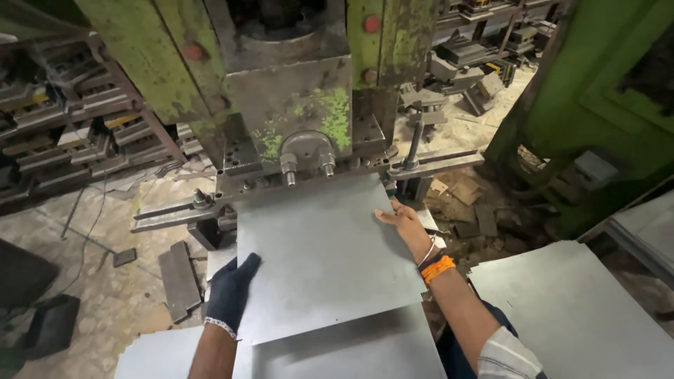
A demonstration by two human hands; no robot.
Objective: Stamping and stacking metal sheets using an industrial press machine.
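- Pinch hazard: the far edge of the metal sheet (pixel 319 256) lies directly below the ram block of the green press (pixel 288 91). The right hand (pixel 404 223) rests close to that zone, its fingertips at the sheet's far right edge. A stroke of the ram with the hand in this position would likely trap the fingers.
- Cut hazard: the right hand is bare, and the sheet edge looks thin and raw. A slip along that edge could cut the palm or fingers. The left hand (pixel 232 291) wears a dark glove and is better protected.
- Misfeed hazard: the sheet sits slightly skewed, held only at two edges. Uneven pressure from either hand could rotate it off line under the tooling.
- Snag hazard: the orange and metal bracelets (pixel 435 263) on the right wrist lie near the clamp bar (pixel 435 165) on the right and could catch on it.
- Footing hazard: offcuts and scrap (pixel 179 277) lie on the floor to the left, near the press base.
- Hand state: the hands are well apart. The left grips the sheet's near left edge, fingers curled over it. The right lies flat, fingers spread, pressing on the far right edge.
- Sheet position: it lies between the hands on the press bed, overlapping a stack of further sheets (pixel 351 347) on the near side. More sheets (pixel 576 316) lie to the right.
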